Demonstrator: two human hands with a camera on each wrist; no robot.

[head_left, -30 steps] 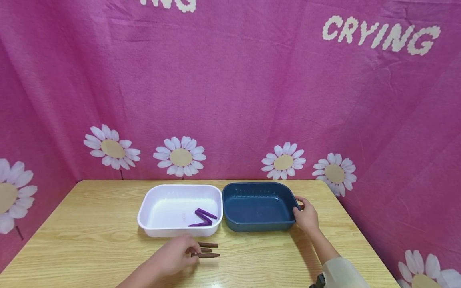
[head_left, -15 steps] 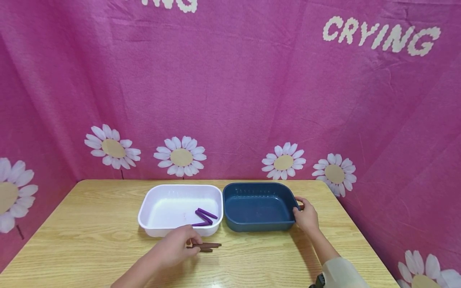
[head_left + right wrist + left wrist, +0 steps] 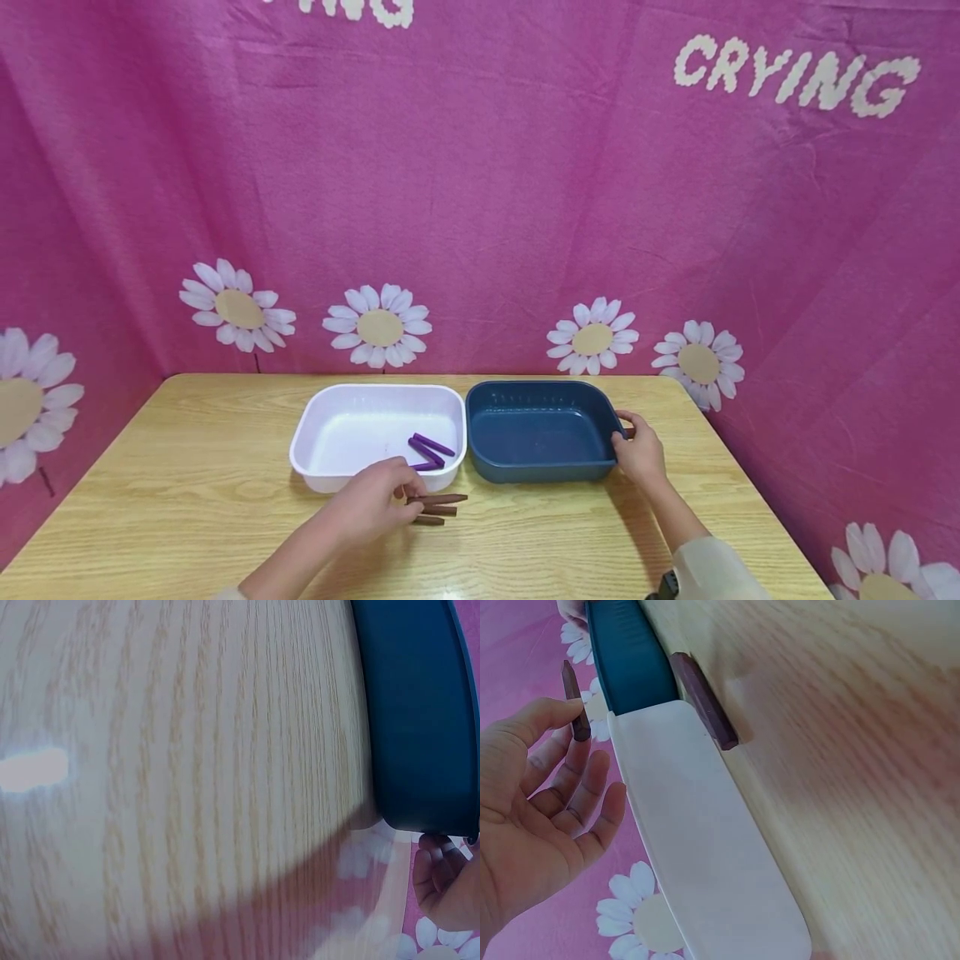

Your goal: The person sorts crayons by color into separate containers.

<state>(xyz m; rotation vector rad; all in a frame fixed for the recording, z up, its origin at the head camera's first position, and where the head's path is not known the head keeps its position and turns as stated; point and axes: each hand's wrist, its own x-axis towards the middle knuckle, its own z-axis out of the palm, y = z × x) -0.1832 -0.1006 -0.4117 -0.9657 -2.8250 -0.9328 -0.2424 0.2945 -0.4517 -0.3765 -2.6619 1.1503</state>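
Note:
My left hand (image 3: 373,500) pinches a brown crayon (image 3: 448,498) with a pointed tip between thumb and fingers, just above the table. Below it, two more brown crayons (image 3: 444,511) lie in front of the white tray (image 3: 315,482). The left wrist view shows the held crayon (image 3: 574,712) lifted clear, its other fingers loosely bent. Several purple crayons (image 3: 429,452) lie at the right end of the white tray. My right hand (image 3: 640,450) grips the right end of the dark blue tray (image 3: 532,473), thumb at its rim; the fingers are partly hidden.
The two trays stand side by side on the wooden table (image 3: 202,467), ends almost touching. A pink cloth (image 3: 480,183) with daisies hangs behind and beside the table.
My left hand has moved slightly up and right, towards the white tray's front, and a brown crayon has been raised off the others. My right hand stays at the blue tray.

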